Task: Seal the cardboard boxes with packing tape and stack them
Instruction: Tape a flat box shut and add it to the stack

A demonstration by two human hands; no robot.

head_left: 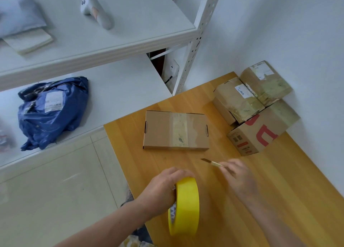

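The left hand (160, 189) curls its fingers round a big yellow roll of packing tape (186, 205) and holds it up on its edge. The right hand (240, 176) pinches a thin little cutting knife (212, 162). Its blade points toward the flat brown cardboard box (167, 131).

That flat box lies on the yellow wooden table (279, 200), just past both hands. It has an old pale strip of tape across its top. To the right of the flat box, a bigger brown box with red marks (260, 133) sits by the wall. A near small taped box (236, 98) and a far small taped box (266, 81) rest on top of it.

What could go wrong? The blade is bare and near the left hand, so a slip could cut a finger. New tape could also go on crooked over the old strip.

The red marks look like big letters, but I cannot read them. The white labels are too small to read.
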